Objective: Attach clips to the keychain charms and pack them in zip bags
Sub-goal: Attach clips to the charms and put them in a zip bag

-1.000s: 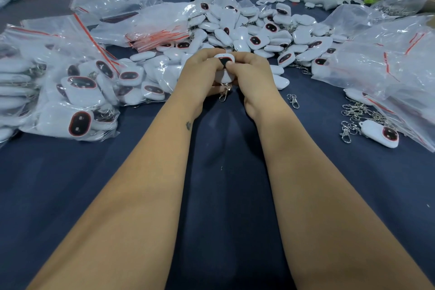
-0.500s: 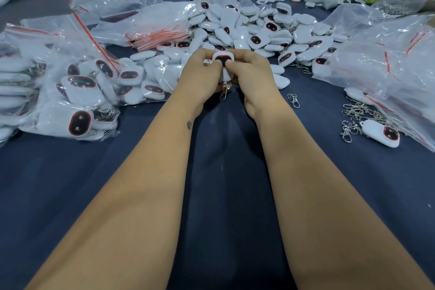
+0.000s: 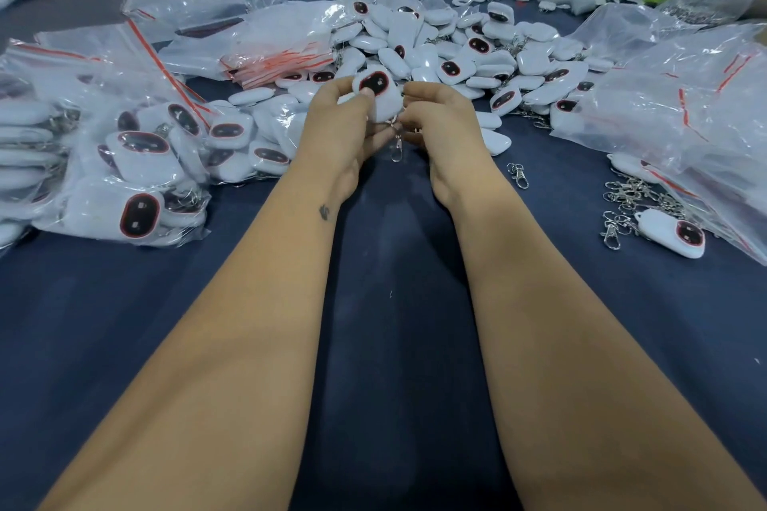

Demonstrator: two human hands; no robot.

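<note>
A white keychain charm (image 3: 377,93) with a dark, red-rimmed oval face is held above the desk (image 3: 398,344), in the middle of the scene, just in front of the large loose heap of charms (image 3: 456,50). It is pinched at its upper left edge by the curled fingers of the left hand (image 3: 338,129). A metal clip (image 3: 396,149) is seen hanging from the charm's lower end, between the two hands. The right hand (image 3: 442,124) is held just to the right of the charm with its fingers curled inward toward the ring at the clip's top; whether anything is pinched there cannot be told. Both forearms are stretched forward over the dark blue cloth, the hands close together but not touching.

At the near left, packed zip bags (image 3: 124,174) are piled, each filled with white charms. Further left and beyond, empty zip bags (image 3: 274,41) with red seal strips are stacked flat. At the right, big clear plastic bags (image 3: 680,104) are spread out, with a tangle of loose clips (image 3: 635,199) beside them and a single charm (image 3: 674,233) with a clip lying near the right edge. One stray clip (image 3: 519,174) is lying on the cloth to the right of the right hand.
</note>
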